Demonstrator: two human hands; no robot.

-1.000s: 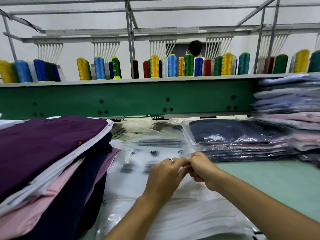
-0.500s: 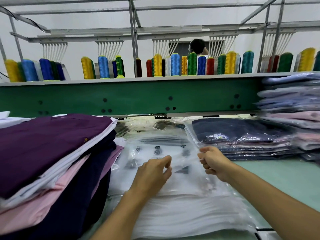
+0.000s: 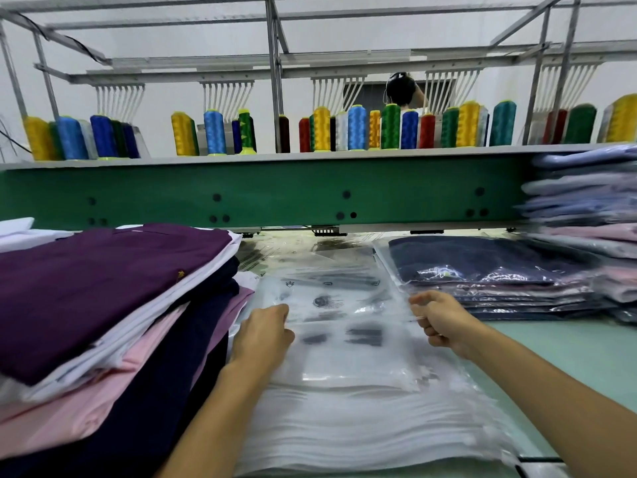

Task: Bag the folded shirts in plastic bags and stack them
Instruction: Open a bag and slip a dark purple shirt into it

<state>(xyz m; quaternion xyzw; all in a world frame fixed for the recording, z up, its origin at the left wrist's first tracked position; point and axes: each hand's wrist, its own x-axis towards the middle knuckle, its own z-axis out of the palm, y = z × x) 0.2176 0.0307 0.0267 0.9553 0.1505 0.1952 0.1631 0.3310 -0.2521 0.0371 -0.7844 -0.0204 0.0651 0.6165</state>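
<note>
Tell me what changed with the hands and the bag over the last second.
The left hand and right hand, pinched together mid-edge on the plastic bag a second ago, have slid apart, left going left, right going right, spreading its top edge. Neither grip let go. The pile of folded shirts and the stack of bagged shirts stayed put.

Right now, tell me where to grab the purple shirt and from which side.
Grip the purple shirt along its right edge, coming from the right, over the bags. It lies on top of the pile with that edge exposed and nearest the left hand. Slide fingers under it, probably with both hands, to keep the fold.
</note>
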